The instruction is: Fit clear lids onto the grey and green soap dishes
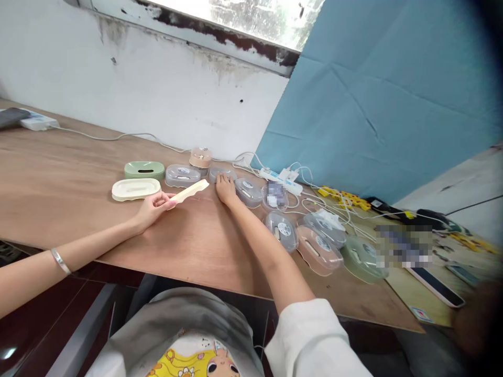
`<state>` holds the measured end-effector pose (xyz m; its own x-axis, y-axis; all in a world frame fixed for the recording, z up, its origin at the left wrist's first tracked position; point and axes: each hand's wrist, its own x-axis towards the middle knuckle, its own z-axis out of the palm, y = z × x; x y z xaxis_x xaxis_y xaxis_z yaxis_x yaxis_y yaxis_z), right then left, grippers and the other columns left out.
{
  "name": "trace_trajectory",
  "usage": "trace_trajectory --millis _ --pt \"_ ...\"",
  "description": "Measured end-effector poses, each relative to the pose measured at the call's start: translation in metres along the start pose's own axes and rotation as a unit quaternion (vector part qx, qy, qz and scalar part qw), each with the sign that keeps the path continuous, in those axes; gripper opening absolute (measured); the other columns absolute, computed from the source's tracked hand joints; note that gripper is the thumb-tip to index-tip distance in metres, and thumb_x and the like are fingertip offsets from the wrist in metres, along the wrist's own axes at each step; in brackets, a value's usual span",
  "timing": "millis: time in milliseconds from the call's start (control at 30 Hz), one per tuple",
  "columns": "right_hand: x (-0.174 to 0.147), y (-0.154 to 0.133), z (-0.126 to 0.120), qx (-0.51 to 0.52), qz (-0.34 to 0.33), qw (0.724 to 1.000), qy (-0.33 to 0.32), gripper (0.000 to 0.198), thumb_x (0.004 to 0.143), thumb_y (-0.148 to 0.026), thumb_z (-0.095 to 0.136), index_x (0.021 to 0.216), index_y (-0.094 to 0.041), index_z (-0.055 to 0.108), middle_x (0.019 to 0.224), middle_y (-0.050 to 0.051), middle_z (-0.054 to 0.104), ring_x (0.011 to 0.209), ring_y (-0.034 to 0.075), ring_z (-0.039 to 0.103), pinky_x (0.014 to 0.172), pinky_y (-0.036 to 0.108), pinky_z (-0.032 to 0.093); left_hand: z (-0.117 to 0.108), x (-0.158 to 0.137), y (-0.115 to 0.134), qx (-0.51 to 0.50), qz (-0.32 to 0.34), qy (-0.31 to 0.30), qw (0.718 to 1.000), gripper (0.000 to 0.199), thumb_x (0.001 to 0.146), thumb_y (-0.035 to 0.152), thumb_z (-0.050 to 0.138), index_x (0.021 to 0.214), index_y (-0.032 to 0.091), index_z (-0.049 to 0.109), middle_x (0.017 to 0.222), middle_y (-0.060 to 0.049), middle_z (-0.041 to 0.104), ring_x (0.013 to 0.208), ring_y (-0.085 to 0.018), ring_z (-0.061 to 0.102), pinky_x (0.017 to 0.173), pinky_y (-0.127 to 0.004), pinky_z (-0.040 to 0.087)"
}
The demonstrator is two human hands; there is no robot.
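Observation:
My left hand pinches the end of a cream oval tray with a wavy edge. The tray is tilted up on its side, above the table. Just behind that hand lies a cream oval box, and farther back a green oval box with a slot in its top. My right hand reaches to the back of the table, its fingers closed over the near side of a grey clear-lidded box. Part of this box is hidden by the fingers. Another grey clear-lidded box stands to its left.
Round containers are stacked by the wall. Rightward, several clear-lidded boxes stand in a row, among them a pink one and a green one. Behind them are a white power strip and tangled cables. A phone lies at the right.

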<state>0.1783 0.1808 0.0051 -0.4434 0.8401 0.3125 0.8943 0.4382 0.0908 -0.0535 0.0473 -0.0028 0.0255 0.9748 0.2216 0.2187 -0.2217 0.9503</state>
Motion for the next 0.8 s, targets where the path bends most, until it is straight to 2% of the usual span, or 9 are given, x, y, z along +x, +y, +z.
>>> trace_trajectory --millis 67,167,267,367,467,567,633,700,800 --pt "-0.001 -0.003 0.0 0.018 -0.014 1.0 -0.002 0.046 0.091 -0.002 0.025 0.134 0.003 0.041 0.129 0.027 0.053 0.129 0.028 0.04 0.107 0.047 0.026 -0.001 0.0 -0.001 -0.001 0.0 0.003 1.0 0.044 0.07 0.061 0.064 0.066 0.021 0.047 0.121 -0.009 0.064 0.109 -0.031 0.06 0.091 -0.043 0.047" --pt "-0.024 -0.013 -0.003 0.045 -0.043 0.998 0.009 0.043 0.093 -0.007 0.028 0.13 -0.003 0.048 0.126 0.024 0.055 0.126 0.028 0.041 0.107 0.045 0.025 -0.001 -0.001 -0.003 -0.003 0.015 0.0 1.0 0.042 0.072 0.058 0.064 0.07 0.021 0.046 0.125 -0.01 0.061 0.111 -0.029 0.059 0.094 -0.041 0.046" --pt "-0.067 -0.025 -0.01 0.072 -0.069 0.995 0.022 0.042 0.091 -0.007 0.03 0.127 -0.007 0.052 0.123 0.02 0.057 0.122 0.029 0.043 0.106 0.045 0.029 0.005 0.0 -0.007 0.0 0.044 0.001 0.999 0.042 0.069 0.053 0.07 0.078 0.02 0.045 0.131 -0.013 0.055 0.116 -0.028 0.056 0.097 -0.04 0.045" --pt "-0.115 -0.034 -0.022 0.106 -0.099 0.989 0.032 0.044 0.09 -0.008 0.03 0.129 -0.016 0.049 0.123 0.013 0.056 0.115 0.023 0.049 0.1 0.039 0.038 0.015 0.004 -0.007 0.017 0.079 0.006 0.997 0.045 0.068 0.05 0.072 0.086 0.02 0.043 0.133 -0.016 0.051 0.122 -0.028 0.051 0.101 -0.042 0.041" --pt "-0.152 -0.033 -0.036 0.195 -0.069 0.968 0.145 0.038 0.093 -0.017 0.034 0.129 -0.019 0.044 0.123 0.012 0.053 0.117 0.02 0.049 0.1 0.038 0.041 0.027 0.007 0.0 0.049 0.113 -0.024 0.992 0.047 0.066 0.049 0.073 0.09 0.019 0.044 0.13 -0.017 0.053 0.121 -0.029 0.051 0.102 -0.043 0.04" --pt "-0.167 -0.025 -0.046 0.28 0.014 0.917 0.285 0.036 0.092 -0.029 0.044 0.126 -0.017 0.043 0.125 0.015 0.049 0.123 0.023 0.045 0.104 0.045 0.037 0.041 0.002 0.01 0.083 0.144 -0.088 0.982 0.049 0.064 0.047 0.075 0.093 0.019 0.048 0.124 -0.015 0.057 0.116 -0.029 0.055 0.099 -0.042 0.044" --pt "-0.167 -0.018 -0.049 0.301 0.01 0.917 0.262 0.042 0.09 -0.035 0.049 0.127 -0.018 0.043 0.132 0.016 0.045 0.128 0.025 0.04 0.106 0.047 0.034 0.048 -0.007 0.015 0.107 0.161 -0.11 0.975 0.048 0.065 0.046 0.075 0.095 0.019 0.05 0.122 -0.013 0.057 0.117 -0.029 0.053 0.098 -0.043 0.044" --pt "-0.164 -0.015 -0.047 0.323 -0.042 0.93 0.172 0.045 0.089 -0.04 0.052 0.129 -0.019 0.045 0.138 0.015 0.042 0.132 0.025 0.037 0.108 0.047 0.032 0.053 -0.019 0.018 0.13 0.173 -0.109 0.97 0.045 0.067 0.046 0.073 0.097 0.019 0.051 0.121 -0.013 0.054 0.118 -0.03 0.05 0.099 -0.045 0.042" --pt "-0.158 -0.017 -0.042 0.364 -0.11 0.922 0.066 0.045 0.089 -0.043 0.052 0.128 -0.021 0.049 0.142 0.014 0.039 0.134 0.024 0.035 0.109 0.045 0.032 0.052 -0.039 0.019 0.183 0.191 -0.09 0.96 0.042 0.072 0.044 0.069 0.1 0.019 0.051 0.122 -0.012 0.047 0.117 -0.031 0.049 0.097 -0.046 0.043"
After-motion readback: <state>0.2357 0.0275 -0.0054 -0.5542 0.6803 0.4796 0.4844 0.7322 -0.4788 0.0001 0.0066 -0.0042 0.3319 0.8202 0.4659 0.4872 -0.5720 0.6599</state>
